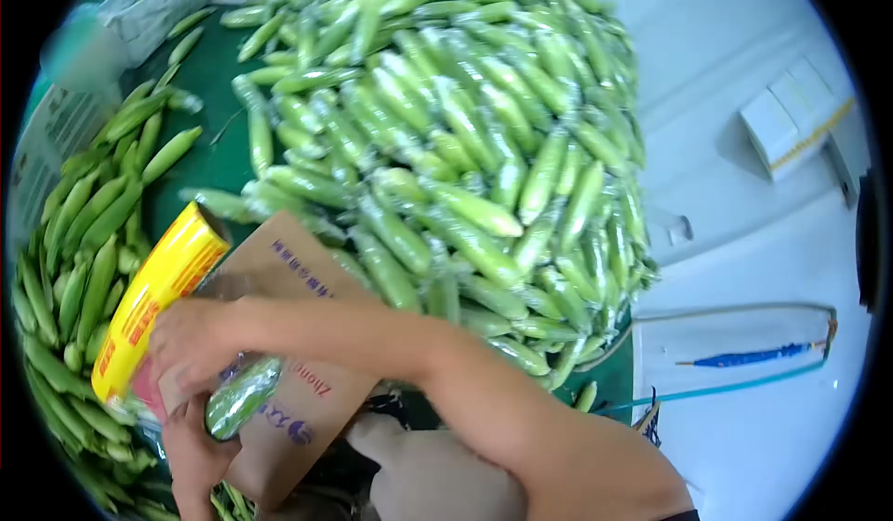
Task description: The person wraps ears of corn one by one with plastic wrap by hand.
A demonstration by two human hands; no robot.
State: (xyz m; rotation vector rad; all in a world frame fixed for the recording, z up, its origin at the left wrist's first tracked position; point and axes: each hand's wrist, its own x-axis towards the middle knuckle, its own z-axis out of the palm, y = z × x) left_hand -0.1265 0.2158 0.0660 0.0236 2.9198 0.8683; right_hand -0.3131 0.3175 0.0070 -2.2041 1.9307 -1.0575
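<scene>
Yellow roll (153, 312), lower left: right hand (193, 342) half-curled beside it, grip unclear; left hand (197, 456) closed on a film-wrapped green vegetable (244, 400).

Red Latin letters reading "Zhong" stand on the brown cardboard (327, 405), beside a purple logo and dark Chinese characters apparently including 有限公司, while the red characters on the yellow roll (153, 293) are too blurred to read.
</scene>
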